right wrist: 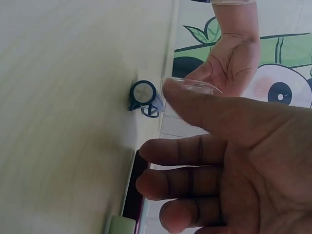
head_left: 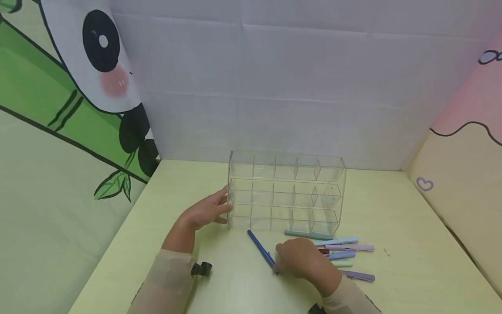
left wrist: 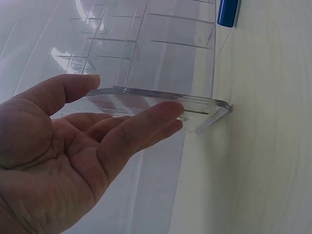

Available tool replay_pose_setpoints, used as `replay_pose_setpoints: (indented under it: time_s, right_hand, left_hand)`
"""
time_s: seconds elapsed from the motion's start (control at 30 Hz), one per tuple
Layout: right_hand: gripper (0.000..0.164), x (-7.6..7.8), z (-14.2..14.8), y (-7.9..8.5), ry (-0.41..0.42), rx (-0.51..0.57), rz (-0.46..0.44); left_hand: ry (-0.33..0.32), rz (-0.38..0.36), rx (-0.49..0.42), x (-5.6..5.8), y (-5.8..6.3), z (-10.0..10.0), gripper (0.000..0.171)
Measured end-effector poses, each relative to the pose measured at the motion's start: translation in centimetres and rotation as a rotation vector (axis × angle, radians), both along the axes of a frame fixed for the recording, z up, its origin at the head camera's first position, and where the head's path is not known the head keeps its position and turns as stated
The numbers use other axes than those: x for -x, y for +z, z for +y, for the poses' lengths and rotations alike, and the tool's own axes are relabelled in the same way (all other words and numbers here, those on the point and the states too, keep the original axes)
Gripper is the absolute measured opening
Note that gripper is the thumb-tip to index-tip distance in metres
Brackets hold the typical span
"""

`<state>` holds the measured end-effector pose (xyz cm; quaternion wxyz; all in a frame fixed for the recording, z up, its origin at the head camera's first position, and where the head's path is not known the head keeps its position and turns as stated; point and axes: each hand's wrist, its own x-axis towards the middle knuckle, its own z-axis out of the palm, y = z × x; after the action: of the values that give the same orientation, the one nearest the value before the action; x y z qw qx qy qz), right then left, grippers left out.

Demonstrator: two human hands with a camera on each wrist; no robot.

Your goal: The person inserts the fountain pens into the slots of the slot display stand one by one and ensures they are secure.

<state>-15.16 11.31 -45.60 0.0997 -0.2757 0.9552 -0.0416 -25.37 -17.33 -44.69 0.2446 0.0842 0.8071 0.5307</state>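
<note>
A clear acrylic organizer [head_left: 288, 198] with three tiers of small compartments stands at the back of the table. My left hand [head_left: 205, 211] is at its left side, its extended fingers [left wrist: 141, 126] touching the side panel. In front of the organizer a dark blue pen [head_left: 259, 247] lies slantwise on the table. My right hand [head_left: 302, 259] is over the pen's near end, thumb tip right beside it. In the right wrist view the pen shows end-on, just past the thumb [right wrist: 187, 105], and the loosely bent fingers [right wrist: 180, 183] stand apart from the thumb.
Several pens lie right of and partly under my right hand, among them a grey-green pen [head_left: 307, 235], a pink pen [head_left: 358, 247] and a purple pen [head_left: 361, 276]. A white wall [head_left: 290, 87] rises behind the table, with painted panels at left and right.
</note>
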Motion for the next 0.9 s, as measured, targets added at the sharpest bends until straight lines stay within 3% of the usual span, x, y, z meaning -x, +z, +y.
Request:
replay_pose_setpoints:
  time_s: [0.33,0.63,0.9]
  right_hand:
    - [0.030,-0.1,-0.3,-0.2,-0.004,-0.007,-0.012]
    - [0.022,-0.3,-0.4,-0.3,0.018,-0.087,0.002]
    - [0.023,-0.4,0.8,1.0,0.007,0.051,0.023]
  left_hand:
    - [0.006,0.002,-0.010,-0.1,-0.1,-0.1,0.081]
    - [0.010,0.014,-0.028,-0.2,-0.1,0.0,0.080]
    - [-0.007,0.017,-0.024,-0.1,-0.2,0.0,0.081]
